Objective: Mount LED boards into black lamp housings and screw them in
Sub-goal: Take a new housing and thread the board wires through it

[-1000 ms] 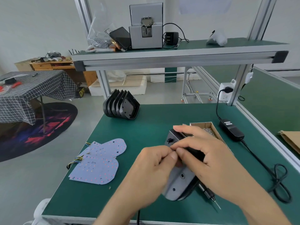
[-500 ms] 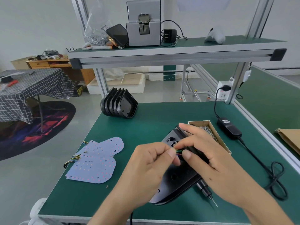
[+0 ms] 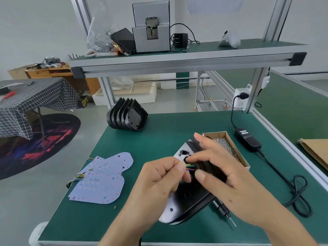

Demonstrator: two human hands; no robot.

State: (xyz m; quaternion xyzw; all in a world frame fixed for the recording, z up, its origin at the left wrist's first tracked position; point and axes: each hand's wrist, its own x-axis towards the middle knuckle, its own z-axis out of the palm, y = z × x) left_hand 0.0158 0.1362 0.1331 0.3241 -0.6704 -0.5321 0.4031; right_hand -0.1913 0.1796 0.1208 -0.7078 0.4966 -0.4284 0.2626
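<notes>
A black lamp housing (image 3: 190, 197) is tilted above the green table (image 3: 159, 139), between my two hands. My left hand (image 3: 159, 181) pinches a bundle of coloured wires (image 3: 190, 167) at the housing's back. My right hand (image 3: 220, 167) grips the housing from the right, thumb underneath and fingers over its upper part. Loose LED boards (image 3: 104, 176) with wire tails lie overlapped at the left. A stack of black housings (image 3: 126, 117) stands on edge at the back. An electric screwdriver tip (image 3: 224, 213) lies beneath the housing.
A cardboard box of screws (image 3: 228, 148) sits just right of my hands. A black power adapter (image 3: 247, 139) and its looped cable (image 3: 298, 194) run along the right side. An overhead shelf (image 3: 177, 59) carries a grey screw feeder. A socket (image 3: 240, 99) hangs on the right post.
The housing has tipped back from upright, showing its inner side. The coloured wires now show between my fingertips, drawn out to the left by my left hand.
</notes>
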